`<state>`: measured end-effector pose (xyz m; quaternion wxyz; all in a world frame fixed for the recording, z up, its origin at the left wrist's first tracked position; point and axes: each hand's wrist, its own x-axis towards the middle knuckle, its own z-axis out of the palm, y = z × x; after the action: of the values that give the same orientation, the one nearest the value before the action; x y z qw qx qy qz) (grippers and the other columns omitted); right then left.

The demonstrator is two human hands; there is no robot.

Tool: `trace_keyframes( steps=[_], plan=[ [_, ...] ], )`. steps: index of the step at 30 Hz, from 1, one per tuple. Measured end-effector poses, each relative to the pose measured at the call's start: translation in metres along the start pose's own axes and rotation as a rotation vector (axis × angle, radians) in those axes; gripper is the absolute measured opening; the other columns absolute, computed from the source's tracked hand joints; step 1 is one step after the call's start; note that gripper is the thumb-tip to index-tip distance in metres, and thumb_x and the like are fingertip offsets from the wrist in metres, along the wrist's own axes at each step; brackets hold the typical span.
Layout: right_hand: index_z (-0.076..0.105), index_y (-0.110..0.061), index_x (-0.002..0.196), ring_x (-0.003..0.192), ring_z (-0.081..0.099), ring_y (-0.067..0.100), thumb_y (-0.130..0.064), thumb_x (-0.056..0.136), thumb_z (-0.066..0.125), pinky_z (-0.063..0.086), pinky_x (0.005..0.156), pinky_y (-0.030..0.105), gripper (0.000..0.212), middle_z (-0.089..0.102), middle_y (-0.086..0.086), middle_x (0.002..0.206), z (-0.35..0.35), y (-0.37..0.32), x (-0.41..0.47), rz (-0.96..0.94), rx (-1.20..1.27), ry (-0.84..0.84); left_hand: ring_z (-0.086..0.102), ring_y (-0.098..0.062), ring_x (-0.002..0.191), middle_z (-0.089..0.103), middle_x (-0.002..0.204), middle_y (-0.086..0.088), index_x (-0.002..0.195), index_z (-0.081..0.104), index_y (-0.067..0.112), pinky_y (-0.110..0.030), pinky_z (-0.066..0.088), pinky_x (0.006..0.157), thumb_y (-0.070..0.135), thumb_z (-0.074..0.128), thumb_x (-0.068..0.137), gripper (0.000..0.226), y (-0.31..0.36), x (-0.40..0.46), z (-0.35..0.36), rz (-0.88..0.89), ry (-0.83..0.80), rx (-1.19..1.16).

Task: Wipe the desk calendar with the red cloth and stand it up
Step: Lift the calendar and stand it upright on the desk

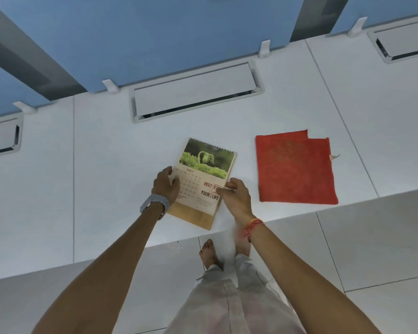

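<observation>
You have the calendar (204,182) lying flat near the desk (106,165) front edge, your left hand (165,186) and right hand (235,196) pinching its side edges, probably to steady it, while the folded red cloth (296,169) waits untouched just to its right.

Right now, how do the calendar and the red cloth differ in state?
The desk calendar is held at its side edges by the left hand and right hand; the red cloth lies untouched to its right. The calendar is stiff and printed, showing MAY; the cloth is plain, soft and folded. Both lie flat on the white desk.
</observation>
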<state>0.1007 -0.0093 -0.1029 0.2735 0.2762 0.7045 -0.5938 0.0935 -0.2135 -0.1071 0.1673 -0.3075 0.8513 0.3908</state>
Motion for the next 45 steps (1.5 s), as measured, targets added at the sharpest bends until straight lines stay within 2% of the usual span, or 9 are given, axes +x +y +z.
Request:
trace_keyframes(
  steps=[2,6,11,16,21,25,32,38,45],
  plan=[
    [0.060,-0.013,0.115,0.084,0.065,0.003,-0.006,0.090,0.070,0.049,0.057,0.006,0.028,0.070,-0.004,0.104,0.010,-0.002,0.000,0.008,-0.016,0.024,0.056,-0.039,0.124,0.056,0.138,-0.015,0.143,0.046,0.014,-0.049,0.052,0.099,0.038,0.047,0.100,0.049,-0.002,0.001,-0.005,-0.040,-0.030,0.034],
    [0.066,-0.005,0.129,0.108,0.073,0.027,0.004,0.093,0.062,0.062,0.087,0.036,0.037,0.075,0.011,0.115,0.010,-0.014,0.003,0.032,-0.004,-0.058,0.061,-0.030,0.094,0.067,0.121,-0.016,0.129,0.053,0.012,-0.038,0.049,0.081,0.048,0.033,0.102,0.049,-0.008,0.000,-0.018,-0.151,-0.042,-0.038],
    [0.064,-0.016,0.125,0.102,0.069,0.028,0.009,0.096,0.057,0.053,0.083,0.038,0.040,0.074,0.010,0.106,0.005,-0.065,0.003,-0.027,0.043,-0.254,0.060,-0.027,0.076,0.063,0.083,-0.009,0.087,0.058,0.012,-0.037,0.047,0.075,0.068,0.017,0.095,0.070,0.014,0.009,-0.056,-0.213,0.015,-0.268],
    [0.061,-0.024,0.109,0.094,0.069,0.023,-0.008,0.105,0.045,0.056,0.085,0.042,0.023,0.073,0.013,0.109,0.017,-0.152,0.008,-0.300,0.021,-0.275,0.071,-0.015,0.089,0.077,0.093,0.007,0.113,0.071,0.029,-0.030,0.054,0.075,0.079,0.012,0.087,0.081,0.064,0.024,-0.105,-0.032,0.000,-0.578],
    [0.055,-0.019,0.109,0.094,0.070,0.014,-0.014,0.112,0.033,0.061,0.088,0.037,0.022,0.071,0.013,0.121,0.026,-0.216,0.022,-0.563,-0.078,-0.200,0.072,0.012,0.073,0.075,0.081,0.034,0.082,0.072,0.062,-0.021,0.042,0.072,0.072,0.007,0.091,0.067,0.113,0.042,-0.134,0.207,-0.020,-0.771],
    [0.054,-0.015,0.117,0.102,0.072,0.020,-0.015,0.113,0.031,0.063,0.091,0.040,0.024,0.071,0.014,0.124,0.028,-0.232,0.042,-0.607,-0.115,-0.170,0.077,0.002,0.080,0.080,0.088,0.023,0.082,0.075,0.058,-0.025,0.051,0.070,0.071,0.010,0.091,0.067,0.122,0.063,-0.129,0.246,-0.013,-0.874],
    [0.051,-0.015,0.113,0.090,0.067,0.014,-0.012,0.113,0.030,0.057,0.078,0.031,0.022,0.067,0.011,0.112,0.022,-0.207,0.066,-0.562,-0.166,-0.151,0.077,0.002,0.077,0.080,0.084,0.022,0.078,0.076,0.056,-0.025,0.053,0.067,0.069,0.013,0.091,0.066,0.107,0.083,-0.094,0.190,-0.063,-0.912],
    [0.054,-0.004,0.121,0.077,0.063,-0.003,-0.012,0.113,0.031,0.048,0.056,0.008,0.025,0.065,-0.002,0.098,0.023,-0.194,0.069,-0.595,-0.239,-0.106,0.079,-0.009,0.079,0.082,0.088,0.012,0.079,0.079,0.045,-0.019,0.059,0.055,0.066,0.019,0.091,0.065,0.103,0.079,-0.089,0.178,-0.069,-0.957],
    [0.049,-0.010,0.123,0.100,0.067,0.021,-0.016,0.113,0.029,0.054,0.073,0.020,0.023,0.067,0.000,0.108,0.024,-0.188,0.069,-0.575,-0.297,-0.098,0.077,-0.007,0.074,0.081,0.082,0.012,0.084,0.074,0.040,-0.032,0.055,0.075,0.063,0.019,0.095,0.060,0.101,0.078,-0.091,0.127,0.010,-0.908]
  ],
)
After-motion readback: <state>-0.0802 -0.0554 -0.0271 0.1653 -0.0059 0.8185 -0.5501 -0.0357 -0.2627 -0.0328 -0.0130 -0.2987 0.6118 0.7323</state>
